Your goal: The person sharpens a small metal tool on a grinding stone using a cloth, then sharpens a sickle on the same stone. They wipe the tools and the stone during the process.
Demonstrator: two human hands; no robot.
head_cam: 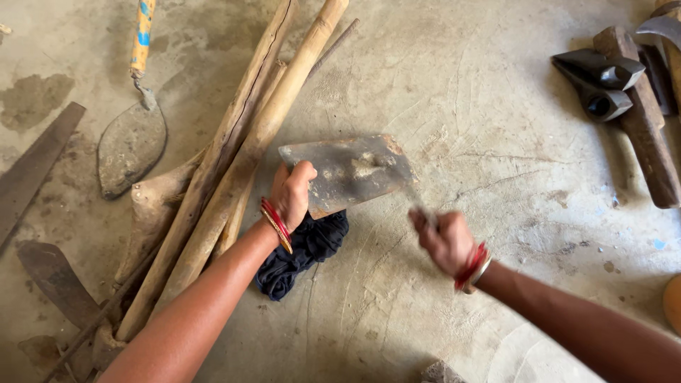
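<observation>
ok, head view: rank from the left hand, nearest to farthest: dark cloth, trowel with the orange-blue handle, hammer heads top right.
From the left hand, which grips the flat metal blade:
1. dark cloth, just below the wrist, under the blade.
2. trowel, off to the left past the wooden poles.
3. hammer heads, far upper right, beyond the right hand.

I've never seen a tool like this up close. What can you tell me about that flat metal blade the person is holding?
The flat metal blade is a grey, roughly trapezoid plate, dull and caked with pale dirt. It is tilted above the concrete floor. The left hand grips its left edge; the blurred right hand meets its lower right corner. A dark cloth lies beneath.
</observation>
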